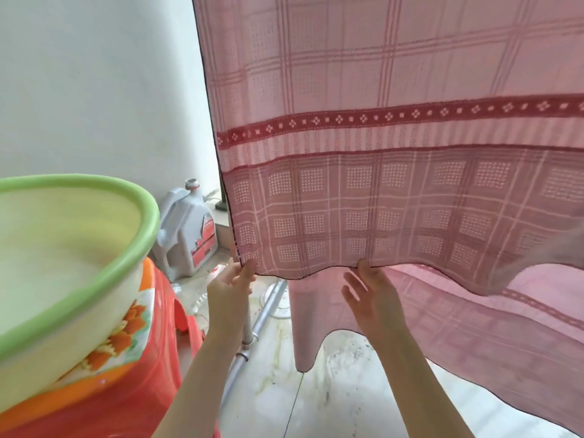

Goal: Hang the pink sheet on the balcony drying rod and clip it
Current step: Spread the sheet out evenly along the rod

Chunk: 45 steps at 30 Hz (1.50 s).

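The pink checked sheet point(379, 137), with a dark red patterned band, hangs down from above and fills the upper right of the view. Its back layer hangs lower behind. The rod it hangs from is out of view. My left hand point(229, 290) pinches the front layer's lower left corner between thumb and fingers. My right hand point(371, 295) pinches the bottom hem a little to the right, its other fingers spread. No clip is in view.
A cream basin with a green rim point(94, 229) stands on an orange-red plastic stool point(151, 358) at the left. A white plastic jug point(189, 229) stands by the wall. A metal pipe point(252, 330) crosses the tiled floor below my hands.
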Motion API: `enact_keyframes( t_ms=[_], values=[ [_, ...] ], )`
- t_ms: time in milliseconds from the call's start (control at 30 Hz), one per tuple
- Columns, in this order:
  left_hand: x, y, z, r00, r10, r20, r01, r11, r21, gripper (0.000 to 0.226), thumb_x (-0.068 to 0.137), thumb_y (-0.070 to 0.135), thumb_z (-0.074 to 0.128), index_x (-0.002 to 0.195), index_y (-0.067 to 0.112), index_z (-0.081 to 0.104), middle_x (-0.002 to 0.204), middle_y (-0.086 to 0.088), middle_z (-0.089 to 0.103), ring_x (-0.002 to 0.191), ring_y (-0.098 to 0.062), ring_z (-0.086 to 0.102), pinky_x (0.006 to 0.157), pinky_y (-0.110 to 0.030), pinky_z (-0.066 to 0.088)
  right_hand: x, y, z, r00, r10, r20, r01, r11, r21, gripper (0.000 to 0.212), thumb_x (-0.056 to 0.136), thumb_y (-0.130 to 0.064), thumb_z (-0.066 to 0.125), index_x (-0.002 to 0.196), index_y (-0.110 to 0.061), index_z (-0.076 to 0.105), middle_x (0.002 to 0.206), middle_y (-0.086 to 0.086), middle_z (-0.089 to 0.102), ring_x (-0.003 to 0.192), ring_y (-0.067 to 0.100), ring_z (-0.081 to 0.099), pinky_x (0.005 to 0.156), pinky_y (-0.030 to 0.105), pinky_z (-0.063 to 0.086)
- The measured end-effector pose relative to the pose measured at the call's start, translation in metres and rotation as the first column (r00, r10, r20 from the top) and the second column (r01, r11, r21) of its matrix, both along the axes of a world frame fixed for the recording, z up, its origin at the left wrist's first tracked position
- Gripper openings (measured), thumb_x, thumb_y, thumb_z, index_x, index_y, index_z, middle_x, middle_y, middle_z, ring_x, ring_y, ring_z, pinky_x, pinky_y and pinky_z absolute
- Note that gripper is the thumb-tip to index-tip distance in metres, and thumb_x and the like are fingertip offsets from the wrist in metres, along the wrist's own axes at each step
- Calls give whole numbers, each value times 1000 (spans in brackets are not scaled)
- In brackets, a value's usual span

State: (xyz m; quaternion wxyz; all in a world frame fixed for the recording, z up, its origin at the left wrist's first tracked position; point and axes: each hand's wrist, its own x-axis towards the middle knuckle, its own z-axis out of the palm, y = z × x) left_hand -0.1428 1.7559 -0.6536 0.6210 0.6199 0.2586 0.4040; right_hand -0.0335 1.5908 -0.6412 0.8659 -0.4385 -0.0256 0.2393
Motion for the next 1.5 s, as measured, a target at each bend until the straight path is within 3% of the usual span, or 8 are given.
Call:
enact_keyframes(
  t_ms=[133,533,833,967,1133,1300,1367,1500],
  values=[
    [-3,1,-16,998,-48,-30,47,999,-7,47,61,61,59,74,17,65,77,-7,52,70,-15,45,67,-33,40,0,0,-13,1000,-13,17,14,999,-40,16,93,-15,50,77,-18,50,78,-3,59,76,11,60,72,28,42],
    [-10,-19,-84,957,-189,-219,127,955,-268,33,83,29,65,58,14,49,60,-2,30,63,-18,27,56,-27,25,-6,-26,-77,980,-96,-173,56,973,-224,15,93,-17,53,78,-15,54,87,1,62,89,17,59,74,30,42],
    [-3,-37,-85,948,-208,-242,161,966,-201,83,19,92,55,60,20,60,62,1,52,61,-9,47,55,-23,37,-18,-18,-70,950,-154,-271,68,951,-301,14,94,-22,51,85,-14,57,88,4,64,85,21,60,75,35,42],
    [2,-40,-68,966,-185,-179,157,974,-162,43,66,55,70,70,13,65,43,17,55,54,5,52,48,-3,37,-40,-7,-51,990,43,133,87,557,-826,39,92,-32,51,62,-9,59,53,1,65,53,15,59,56,26,39],
    [7,-47,-67,958,-211,-194,210,977,-25,17,79,21,70,62,26,68,57,15,67,57,7,59,60,-10,41,-59,14,5,648,119,752,494,686,-534,19,88,-32,57,73,-21,59,67,-11,63,64,2,57,61,14,43],
    [11,-67,-78,880,-379,-285,452,853,262,37,77,12,71,71,48,69,85,29,65,84,5,56,72,-13,40,-51,26,-10,589,352,727,604,407,-686,54,71,-55,66,109,-20,55,110,-3,54,110,21,48,90,42,45],
    [9,-71,-74,857,-389,-338,501,784,367,24,79,20,70,86,43,69,88,34,62,90,5,52,73,-9,35,-42,22,-8,519,306,798,693,396,-602,24,80,-35,65,84,-14,57,88,2,57,93,28,54,74,38,45],
    [4,-62,-70,893,-335,-302,440,792,423,22,81,28,64,98,40,65,112,19,56,106,1,50,82,-8,37,-21,0,2,631,174,756,636,442,-632,45,92,-17,52,55,-18,26,50,-1,33,49,21,36,49,31,28]
  ],
)
